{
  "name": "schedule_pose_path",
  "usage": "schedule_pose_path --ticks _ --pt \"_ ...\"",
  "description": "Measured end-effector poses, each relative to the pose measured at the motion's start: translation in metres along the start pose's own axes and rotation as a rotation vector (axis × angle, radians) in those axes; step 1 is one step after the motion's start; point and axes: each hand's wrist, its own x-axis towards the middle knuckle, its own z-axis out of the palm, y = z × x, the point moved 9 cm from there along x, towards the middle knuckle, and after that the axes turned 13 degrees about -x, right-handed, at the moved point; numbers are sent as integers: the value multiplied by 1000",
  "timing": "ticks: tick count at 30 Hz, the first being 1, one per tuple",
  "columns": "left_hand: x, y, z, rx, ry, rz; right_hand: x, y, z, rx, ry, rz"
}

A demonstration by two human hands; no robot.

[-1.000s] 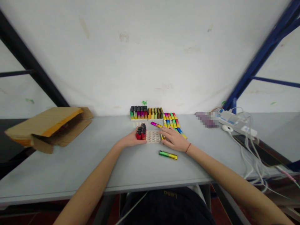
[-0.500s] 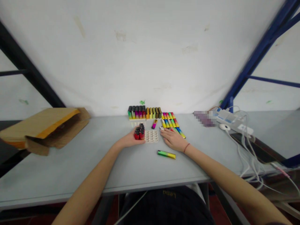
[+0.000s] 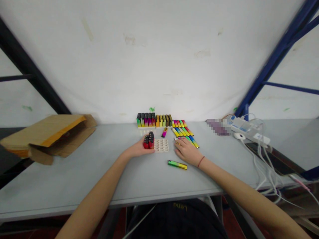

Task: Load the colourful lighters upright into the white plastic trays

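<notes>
My left hand (image 3: 138, 148) is wrapped round the left end of a white tray (image 3: 161, 145) with round holes. Several red lighters (image 3: 149, 143) with black tops stand upright in that end; the holes on its right show bare. My right hand (image 3: 186, 151) is closed at the front row of lying lighters (image 3: 191, 141), palm down. A bit of yellow shows at its fingertips, apparently a lighter, mostly hidden by the fingers. A green and yellow lighter (image 3: 177, 165) lies nearer me, and a purple and yellow lighter (image 3: 164, 132) lies behind the tray.
Behind stand packed trays of dark-topped lighters (image 3: 146, 120) and yellow lighters (image 3: 163, 120). More lighters (image 3: 183, 131) lie in rows beside them. An opened cardboard box (image 3: 47, 136) is at left. A power strip (image 3: 249, 131) with white cables and a blurred purple object (image 3: 219, 127) are at right.
My right hand has shifted slightly right and toward me, and its fingers are more curled. My left hand stays at the tray.
</notes>
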Motion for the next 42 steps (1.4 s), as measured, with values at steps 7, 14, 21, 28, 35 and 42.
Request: schedule_pose_path --ticks 7,14,21,28,35,42 --pt "2 -1 -1 6 -1 33 -11 15 5 30 -30 111" --pt "1 2 -2 4 14 46 -3 11 -14 147 19 145" --pt "0 2 -3 2 -2 11 -35 -42 -18 133 -131 -158" --pt "-7 0 -26 37 10 -26 57 30 -14 19 -126 61" --pt "-7 -1 -34 49 49 26 122 -2 27 -183 -273 -156" --pt "-5 -7 -28 -27 21 27 102 72 3 287 -56 389"
